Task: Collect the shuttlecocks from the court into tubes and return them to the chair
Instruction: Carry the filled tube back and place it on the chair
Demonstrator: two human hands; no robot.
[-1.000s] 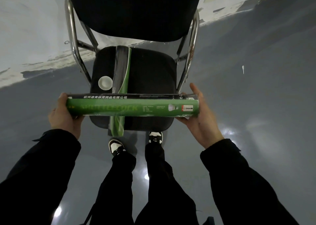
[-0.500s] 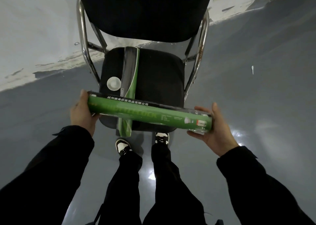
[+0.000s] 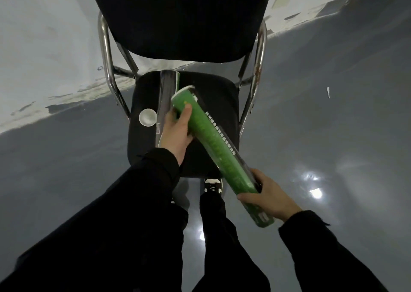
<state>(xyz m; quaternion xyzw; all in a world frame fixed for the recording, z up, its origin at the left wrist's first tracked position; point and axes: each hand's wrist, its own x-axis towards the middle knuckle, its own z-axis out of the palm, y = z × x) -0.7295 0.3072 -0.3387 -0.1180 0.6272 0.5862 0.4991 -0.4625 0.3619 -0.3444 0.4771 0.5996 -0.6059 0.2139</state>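
Between the two hands a green shuttlecock tube [image 3: 216, 145] runs on a slant over the black chair [image 3: 213, 111], its far end up over the seat and its near end low toward the person's right. Left hand [image 3: 178, 130]: it reaches forward from a black sleeve with the wrist fairly straight, thumb laid along the top of the tube near the far end, the other fingers curled underneath and mostly hidden, so the grip is closed around the tube. Right hand [image 3: 268, 195]: it comes in from the lower right, palm turned inward, fingers [image 3: 246, 196] wrapped across the near part of the tube just short of its end (the very tip pokes out below the palm). Just beyond the left thumb the tube's rim shows a pale edge; whether a cap sits on it I cannot tell. Beside the left knuckles, on the seat, lies a second tube [image 3: 166, 96], lengthwise front to back, and left of that rests a round white cap [image 3: 147, 117]. Below the right fingers, the grey floor [image 3: 333, 136] shines with light spots, and one shoe [image 3: 213, 185] shows under the seat edge.
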